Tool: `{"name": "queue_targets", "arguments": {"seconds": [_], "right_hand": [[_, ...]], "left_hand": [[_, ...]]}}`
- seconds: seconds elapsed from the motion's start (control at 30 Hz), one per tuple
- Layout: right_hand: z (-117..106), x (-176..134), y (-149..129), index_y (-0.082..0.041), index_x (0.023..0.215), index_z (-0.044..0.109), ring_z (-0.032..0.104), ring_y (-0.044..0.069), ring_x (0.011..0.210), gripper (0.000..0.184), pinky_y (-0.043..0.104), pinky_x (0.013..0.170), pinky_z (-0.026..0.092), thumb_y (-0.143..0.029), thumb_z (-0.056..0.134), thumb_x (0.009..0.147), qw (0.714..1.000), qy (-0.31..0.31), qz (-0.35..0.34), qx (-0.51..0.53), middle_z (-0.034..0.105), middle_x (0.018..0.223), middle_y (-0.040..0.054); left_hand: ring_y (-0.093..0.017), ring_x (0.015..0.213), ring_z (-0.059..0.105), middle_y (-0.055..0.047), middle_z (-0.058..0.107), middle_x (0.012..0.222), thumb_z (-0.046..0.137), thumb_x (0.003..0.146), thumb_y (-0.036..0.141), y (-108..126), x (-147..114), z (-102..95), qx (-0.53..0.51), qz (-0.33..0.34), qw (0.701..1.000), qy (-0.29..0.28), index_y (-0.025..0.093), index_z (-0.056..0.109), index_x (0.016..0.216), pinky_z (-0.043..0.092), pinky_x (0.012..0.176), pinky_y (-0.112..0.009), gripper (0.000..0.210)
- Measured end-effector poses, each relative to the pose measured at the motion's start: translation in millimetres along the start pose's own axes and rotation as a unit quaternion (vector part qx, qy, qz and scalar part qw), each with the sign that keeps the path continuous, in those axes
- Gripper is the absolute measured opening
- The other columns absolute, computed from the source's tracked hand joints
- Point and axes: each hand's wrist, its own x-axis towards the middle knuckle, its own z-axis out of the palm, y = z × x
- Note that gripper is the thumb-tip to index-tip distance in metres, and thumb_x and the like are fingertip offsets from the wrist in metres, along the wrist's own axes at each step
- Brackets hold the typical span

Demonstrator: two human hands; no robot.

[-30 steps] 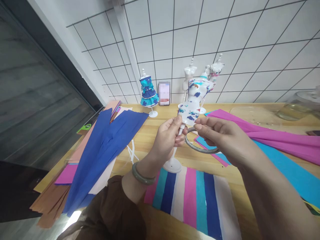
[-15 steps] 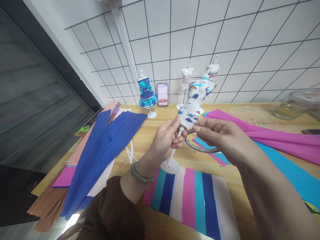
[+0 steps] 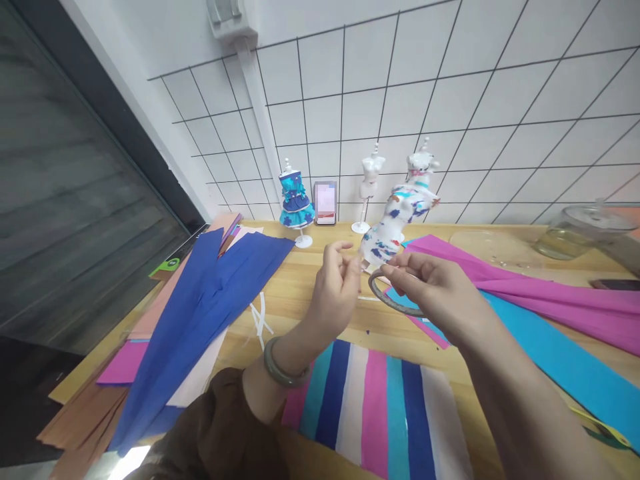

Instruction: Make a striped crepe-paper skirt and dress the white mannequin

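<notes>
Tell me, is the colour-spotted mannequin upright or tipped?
Tipped: the colour-spotted mannequin slants, its shoulders farther right than its hips.

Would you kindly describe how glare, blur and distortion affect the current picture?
In the head view, apparent wide-angle distortion tilts and fans the grid lines on the wall; the same view shows a washed-out bright patch at lower left, near the blue sheet; also there, the spotted dress form looks slightly soft, and the phone screen is pixelated beyond reading.
</notes>
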Motion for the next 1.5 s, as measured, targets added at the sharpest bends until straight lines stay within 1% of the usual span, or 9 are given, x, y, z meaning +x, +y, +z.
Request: {"name": "queue_targets", "arguments": {"seconds": [0.2, 0.47, 0.73, 0.87, 0.97, 1.07, 1.27, 1.37, 1.5], "right_hand": [[5.8, -0.5, -1.4, -0.018, 0.068, 0.057, 0.041, 0.011, 0.048, 0.026, 0.024, 0.044, 0.031, -0.043, 0.060, 0.076, 0.999, 0.043, -0.004, -0.007, 0.047, 0.053, -0.0034], [16.3, -3.0, -2.0, -0.019, 0.064, 0.052, 0.039, 0.010, 0.047, 0.024, 0.024, 0.045, 0.029, -0.035, 0.052, 0.081, 0.999, 0.040, -0.023, -0.029, 0.047, 0.054, -0.0034], [19.4, 0.7, 1.7, -0.019, 0.066, 0.056, 0.042, 0.011, 0.047, 0.021, 0.024, 0.043, 0.030, -0.034, 0.054, 0.079, 0.999, 0.029, -0.016, 0.019, 0.051, 0.055, -0.0021], [21.0, -0.2, 0.9, -0.017, 0.081, 0.063, 0.035, 0.007, 0.039, 0.022, 0.023, 0.037, 0.023, -0.037, 0.054, 0.080, 0.997, -0.003, 0.009, 0.077, 0.056, 0.060, -0.0014], [23.1, -3.1, -1.3, -0.017, 0.101, 0.062, 0.040, 0.008, 0.039, 0.034, 0.023, 0.037, 0.029, -0.042, 0.055, 0.080, 0.996, 0.004, 0.017, 0.091, 0.064, 0.067, 0.0005], [26.0, -7.4, -5.0, -0.016, 0.105, 0.060, 0.045, 0.008, 0.037, 0.040, 0.023, 0.038, 0.032, -0.048, 0.054, 0.081, 0.999, 0.021, 0.019, 0.044, 0.069, 0.072, 0.0028], [33.5, -14.8, -5.8, -0.019, 0.098, 0.056, 0.052, 0.013, 0.043, 0.029, 0.025, 0.048, 0.037, -0.045, 0.052, 0.084, 0.987, 0.115, -0.077, -0.083, 0.069, 0.064, 0.0013], [34.4, -17.4, -5.2, -0.021, 0.099, 0.057, 0.059, 0.017, 0.055, 0.029, 0.026, 0.053, 0.037, -0.045, 0.047, 0.087, 0.978, 0.124, -0.094, -0.136, 0.066, 0.063, 0.0017], [29.9, -18.8, -6.6, -0.020, 0.098, 0.057, 0.058, 0.018, 0.054, 0.032, 0.026, 0.051, 0.033, -0.048, 0.045, 0.087, 0.968, 0.137, -0.097, -0.188, 0.065, 0.063, 0.0026]], "left_hand": [[-0.020, 0.100, 0.055, -0.012, 0.058, 0.109, 0.044, 0.085, 0.016, -1.8, -1.3, 2.0, 0.242, 0.162, 0.957, 0.003, 0.017, 0.045, 0.123, 0.046, 0.084, -0.033, 0.038], [-0.023, 0.095, 0.060, -0.013, 0.063, 0.100, 0.036, 0.091, 0.022, -8.6, 1.6, -1.6, 0.361, 0.175, 0.916, 0.024, 0.015, 0.047, 0.123, 0.046, 0.083, -0.035, 0.035], [-0.023, 0.100, 0.059, -0.015, 0.063, 0.105, 0.032, 0.091, 0.021, -12.5, 3.5, -4.0, 0.391, 0.184, 0.902, 0.014, 0.013, 0.045, 0.125, 0.046, 0.084, -0.035, 0.037], [-0.024, 0.101, 0.059, -0.015, 0.063, 0.105, 0.031, 0.091, 0.021, -13.6, 5.1, -6.8, 0.392, 0.187, 0.900, 0.019, 0.012, 0.045, 0.125, 0.045, 0.086, -0.036, 0.037], [-0.024, 0.101, 0.059, -0.015, 0.064, 0.105, 0.033, 0.091, 0.021, -12.6, 6.1, -8.6, 0.372, 0.180, 0.910, 0.023, 0.012, 0.046, 0.124, 0.044, 0.087, -0.036, 0.037], [-0.023, 0.100, 0.059, -0.014, 0.063, 0.107, 0.037, 0.089, 0.021, -8.7, 6.2, -9.7, 0.318, 0.163, 0.933, 0.033, 0.013, 0.049, 0.121, 0.044, 0.087, -0.036, 0.035], [-0.015, 0.084, 0.060, -0.006, 0.064, 0.093, 0.047, 0.085, 0.021, 0.8, 5.0, -7.9, 0.051, 0.067, 0.996, 0.019, 0.018, 0.058, 0.106, 0.046, 0.077, -0.027, 0.024], [-0.010, 0.067, 0.056, -0.002, 0.060, 0.079, 0.053, 0.082, 0.024, 5.2, 4.7, -6.5, -0.059, 0.019, 0.998, 0.015, 0.018, 0.058, 0.098, 0.046, 0.064, -0.021, 0.018], [-0.005, 0.047, 0.041, 0.003, 0.050, 0.065, 0.057, 0.081, 0.028, 10.7, 5.5, -7.2, -0.112, -0.026, 0.993, 0.003, 0.018, 0.058, 0.092, 0.035, 0.045, -0.017, 0.015]]}}
